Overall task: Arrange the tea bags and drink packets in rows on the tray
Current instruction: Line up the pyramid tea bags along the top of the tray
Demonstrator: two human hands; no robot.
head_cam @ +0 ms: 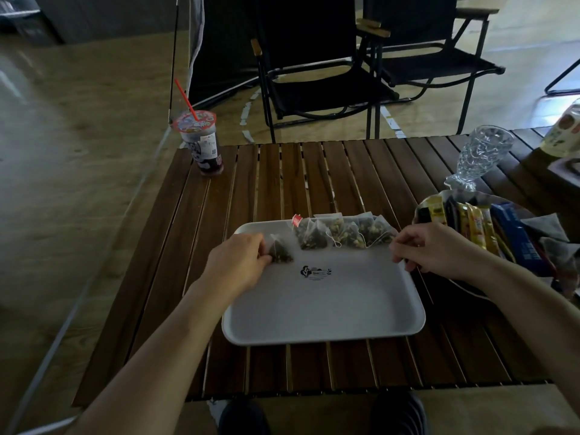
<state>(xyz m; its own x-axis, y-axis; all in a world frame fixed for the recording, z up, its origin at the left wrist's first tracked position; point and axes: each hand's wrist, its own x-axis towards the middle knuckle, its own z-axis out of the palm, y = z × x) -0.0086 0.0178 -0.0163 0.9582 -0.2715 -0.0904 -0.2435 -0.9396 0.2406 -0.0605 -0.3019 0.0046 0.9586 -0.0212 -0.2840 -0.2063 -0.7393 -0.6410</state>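
Far left, on the dark brown slatted wooden table (282, 183): clear plastic takeaway cup (203, 146) with printed lid and red straw, well apart from the work.

Next right: left hand (238, 265) over the left rim of the white rectangular plastic tray (323, 309), fingertips pinching a single pyramid tea bag (280, 251), clear mesh over dark leaf, resting on the tray floor near the far-left corner. Separated by a gap from the row of pyramid tea bags (342, 232) along the tray's far edge, red paper tag (296, 220) at the row's left end.

Step in hand, by judgement: closing up the first row. Best slid right until just beside the row's leftmost bag, base in line with the others, string tucked back rather than across neighbours. Light pinch only; mesh likely to crush.

Right hand (430, 249) at the tray's right rim, near the row's right end, fingers curled. Thin white string trailing below the wrist; cannot tell whether anything is pinched.

Further right, off the tray: heap of yellow, black and blue drink packets (470, 227) in a clear bag, not yet laid out. Behind it a cut-glass goblet (481, 155); blurred labelled bottle (565, 133) at the frame edge. Black folding chairs (314, 73) beyond the table.

In the way: loose strings among the row, apt to snag and drag bags; goblet close to the reach towards the packets.
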